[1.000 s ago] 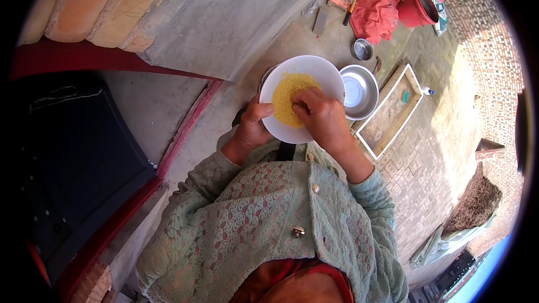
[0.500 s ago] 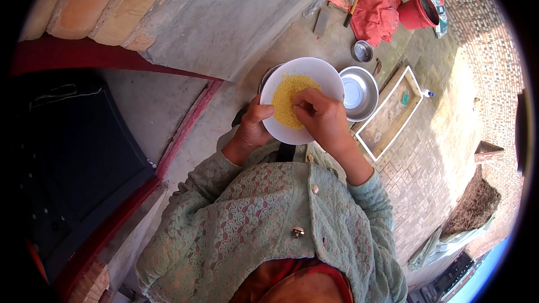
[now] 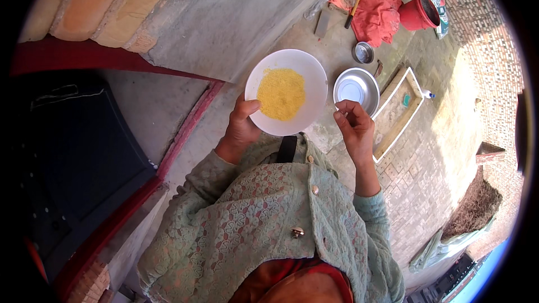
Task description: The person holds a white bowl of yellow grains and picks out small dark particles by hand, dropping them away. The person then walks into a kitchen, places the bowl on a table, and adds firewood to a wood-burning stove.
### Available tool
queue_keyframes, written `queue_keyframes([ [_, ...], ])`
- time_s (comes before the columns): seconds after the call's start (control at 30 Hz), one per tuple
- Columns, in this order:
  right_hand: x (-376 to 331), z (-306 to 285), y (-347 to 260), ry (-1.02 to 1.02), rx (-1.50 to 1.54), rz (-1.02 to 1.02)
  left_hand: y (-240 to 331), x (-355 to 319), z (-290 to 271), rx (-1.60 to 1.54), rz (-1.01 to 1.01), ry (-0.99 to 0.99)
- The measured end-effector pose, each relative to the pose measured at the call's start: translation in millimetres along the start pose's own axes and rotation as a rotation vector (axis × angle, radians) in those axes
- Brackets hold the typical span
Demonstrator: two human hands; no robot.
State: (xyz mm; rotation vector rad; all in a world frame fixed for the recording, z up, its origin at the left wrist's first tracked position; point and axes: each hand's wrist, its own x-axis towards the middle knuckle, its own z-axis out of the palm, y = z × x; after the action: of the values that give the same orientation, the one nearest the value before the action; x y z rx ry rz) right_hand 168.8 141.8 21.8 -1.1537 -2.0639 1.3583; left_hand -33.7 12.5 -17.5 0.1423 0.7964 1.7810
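Observation:
A white bowl (image 3: 314,87) is held up in front of me, its inside turned toward the camera. Yellow grain (image 3: 281,94), fine like millet, lies in it toward the left side. My left hand (image 3: 241,126) grips the bowl at its lower left rim, thumb over the edge and fingers beneath. To the right of the bowl and apart from it is my right hand (image 3: 357,132), with thumb and forefinger brought together. Whatever is pinched there is too small to make out. Beyond that hand stands a metal basin (image 3: 369,83) with a pale round bottom.
A small metal bowl (image 3: 363,53) sits on the ground past the basin. Farther off lie a red cloth (image 3: 373,14), a hammer-like tool (image 3: 355,8) and a red bucket (image 3: 415,14). At right is a white-rimmed sink (image 3: 396,115). A grey wall (image 3: 224,22) rises at left.
My right hand has come out of the grain and moved right, away from the bowl. The bowl has shifted left and slightly up in my left hand.

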Motion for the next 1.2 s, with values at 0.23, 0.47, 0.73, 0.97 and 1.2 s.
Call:
queue_keyframes([
  [0.23,9,28,-33,-0.099,-0.317,-0.288,-6,2,-2,0.008,-0.034,-0.043],
  [0.47,28,72,-25,-0.261,-0.458,-0.336,-22,1,-6,-0.098,-0.115,-0.052],
  [0.73,36,49,-48,-0.33,-0.096,-0.314,-19,-4,-3,-0.16,-0.153,-0.066],
  [0.97,34,26,-61,-0.296,-0.145,-0.293,-16,-4,-1,-0.202,-0.13,-0.08],
  [1.2,35,26,-49,-0.162,-0.247,-0.421,-14,-4,4,-0.188,-0.116,-0.119],
])
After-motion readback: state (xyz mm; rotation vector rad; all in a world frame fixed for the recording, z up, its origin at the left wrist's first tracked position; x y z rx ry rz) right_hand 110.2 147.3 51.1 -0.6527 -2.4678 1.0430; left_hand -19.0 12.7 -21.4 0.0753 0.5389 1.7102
